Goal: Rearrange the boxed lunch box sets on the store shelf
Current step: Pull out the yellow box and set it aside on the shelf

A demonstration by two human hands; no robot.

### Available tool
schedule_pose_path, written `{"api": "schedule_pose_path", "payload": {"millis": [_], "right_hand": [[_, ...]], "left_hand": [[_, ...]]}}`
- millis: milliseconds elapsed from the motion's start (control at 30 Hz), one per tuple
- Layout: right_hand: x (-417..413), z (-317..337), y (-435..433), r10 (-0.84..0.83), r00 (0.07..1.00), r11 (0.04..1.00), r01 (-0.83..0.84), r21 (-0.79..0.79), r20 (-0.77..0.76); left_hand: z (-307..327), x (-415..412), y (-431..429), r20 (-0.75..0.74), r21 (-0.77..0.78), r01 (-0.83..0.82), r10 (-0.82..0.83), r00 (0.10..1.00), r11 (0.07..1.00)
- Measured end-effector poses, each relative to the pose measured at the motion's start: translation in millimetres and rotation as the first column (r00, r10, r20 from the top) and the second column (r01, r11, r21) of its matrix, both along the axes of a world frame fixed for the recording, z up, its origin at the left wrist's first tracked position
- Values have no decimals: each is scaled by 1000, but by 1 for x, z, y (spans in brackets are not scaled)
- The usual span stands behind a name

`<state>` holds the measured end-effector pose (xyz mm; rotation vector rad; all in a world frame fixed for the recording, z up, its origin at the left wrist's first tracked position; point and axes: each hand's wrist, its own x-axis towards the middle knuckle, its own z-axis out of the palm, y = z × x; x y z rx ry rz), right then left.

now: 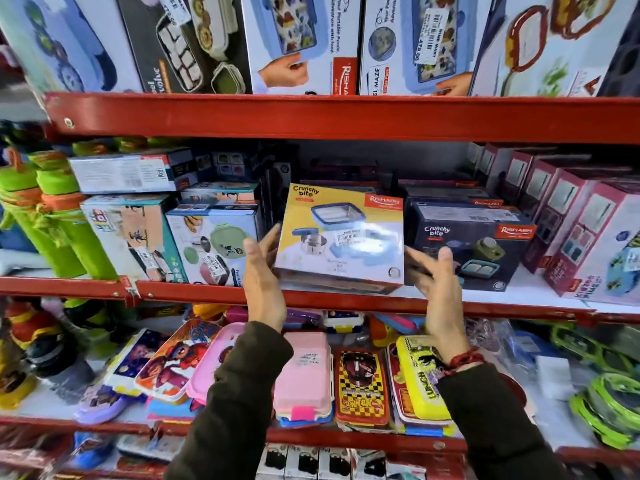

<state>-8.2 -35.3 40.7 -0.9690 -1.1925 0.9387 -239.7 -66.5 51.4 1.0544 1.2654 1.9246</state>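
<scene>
A yellow "Crunchy bite" lunch box set box (341, 233) stands tilted at the front of the middle red shelf (346, 299). My left hand (261, 271) is flat against its left side and my right hand (438, 278) against its right side, pressing it between the palms. Right of it lies a dark navy "Crunchy bite" box (474, 244), partly behind my right hand. On the left stands a light blue boxed set (214, 244) beside a teal-edged box (131, 233).
Tall pink boxes (585, 230) fill the shelf's right end, green bottles (48, 216) the left. Larger boxes (304, 43) stand on the shelf above. Loose plastic lunch boxes, pink (304, 372) and yellow (420, 375), crowd the shelf below.
</scene>
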Motion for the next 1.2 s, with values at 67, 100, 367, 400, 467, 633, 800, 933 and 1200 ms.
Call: {"api": "schedule_pose_path", "payload": {"millis": [67,100,367,400,467,633,800,933,1200], "right_hand": [[0,7,-3,-3,997,999,7,46,-75],[0,11,-4,-3,994,998,11,70,-105],[6,29,-3,73,983,987,-46,157,-170],[6,30,-4,86,983,985,-60,162,-162],[3,31,-5,112,981,983,-87,162,-159],[-2,30,-5,160,973,980,-137,146,-166],[-6,24,3,178,971,981,-163,104,-158],[-14,20,10,168,982,986,-166,30,-84],[-23,0,32,157,987,983,-154,-105,22]], "left_hand": [[8,-6,2,15,41,-19,18,1000,999],[11,-8,3,28,62,-25,24,999,998],[23,-14,0,-88,195,116,-100,991,974],[25,-14,0,-103,190,153,-135,985,970],[26,-13,-1,-100,168,203,-188,977,965],[25,-9,0,-68,152,182,-173,983,971],[23,-6,5,-65,110,261,-255,965,959],[20,-3,14,-62,52,287,-284,957,957],[8,-2,30,15,-132,323,-324,946,937]]}}
